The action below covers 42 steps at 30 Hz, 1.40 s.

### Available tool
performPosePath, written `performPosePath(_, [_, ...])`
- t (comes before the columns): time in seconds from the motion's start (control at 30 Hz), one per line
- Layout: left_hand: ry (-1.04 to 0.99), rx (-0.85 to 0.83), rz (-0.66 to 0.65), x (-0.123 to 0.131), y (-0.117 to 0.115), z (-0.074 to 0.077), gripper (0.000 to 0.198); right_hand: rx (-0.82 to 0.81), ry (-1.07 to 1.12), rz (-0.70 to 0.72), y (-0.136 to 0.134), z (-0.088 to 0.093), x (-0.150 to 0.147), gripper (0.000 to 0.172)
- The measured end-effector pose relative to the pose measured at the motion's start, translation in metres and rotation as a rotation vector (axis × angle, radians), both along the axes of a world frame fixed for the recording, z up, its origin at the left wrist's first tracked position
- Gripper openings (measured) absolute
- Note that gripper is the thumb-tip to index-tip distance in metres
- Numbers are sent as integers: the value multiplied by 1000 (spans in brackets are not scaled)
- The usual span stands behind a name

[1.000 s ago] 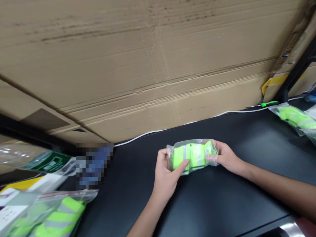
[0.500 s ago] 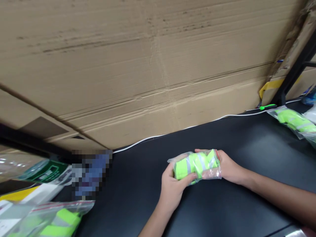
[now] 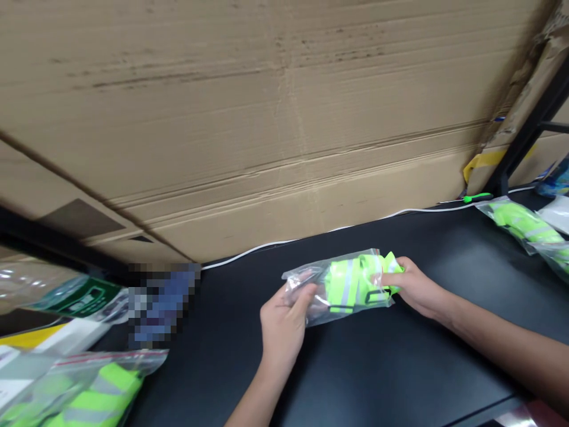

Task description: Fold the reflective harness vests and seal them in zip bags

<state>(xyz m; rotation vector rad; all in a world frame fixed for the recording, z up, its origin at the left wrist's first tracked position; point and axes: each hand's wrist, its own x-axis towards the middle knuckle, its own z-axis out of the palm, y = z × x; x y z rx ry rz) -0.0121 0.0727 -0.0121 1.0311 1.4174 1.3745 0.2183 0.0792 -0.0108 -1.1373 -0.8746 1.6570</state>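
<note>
Above the black tabletop, a clear zip bag (image 3: 316, 308) holds a folded neon-yellow reflective vest (image 3: 344, 284) with grey bands and black trim. My left hand (image 3: 284, 320) pinches the flattened left end of the bag, thumb on top. At the bag's mouth on the right, my right hand (image 3: 411, 287) is closed on a bunched part of the vest that sticks out past the bag's edge. The fingers beneath the vest are hidden.
Bagged neon vests lie at the lower left (image 3: 95, 397) and far right (image 3: 524, 222). A green-handled screwdriver (image 3: 478, 197) and a white cable (image 3: 249, 252) lie along the cardboard wall (image 3: 284, 148). A plastic bottle (image 3: 80, 299) is at left.
My left hand has moved left, stretching out the bag's left end. The vest has shifted toward the bag's right end and now pokes out there in my right hand.
</note>
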Motion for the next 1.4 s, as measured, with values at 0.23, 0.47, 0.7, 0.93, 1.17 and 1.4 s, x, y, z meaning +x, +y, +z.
performPosePath(0.23, [37,63,140,-13,8,10,30,14,77,-46,8,7,16,41])
performPosePath(0.47, [-309,89,445,-67,45,22,9,13,-96,95,19,3,33,44])
performPosePath(0.7, [-461,-103,275,-48,36,22,16,90,-327,199,1,-15,-7,49])
performPosePath(0.93, [-592,-242,60,-12,36,37,19,518,-623,-24,-1,-10,9,88])
performPosePath(1.17, [-260,-19,-381,40,36,38,41,508,-312,-378,25,8,34,51])
performPosePath(1.4, [709,307,-628,-12,20,12,50,504,-761,-890,59,14,151,32])
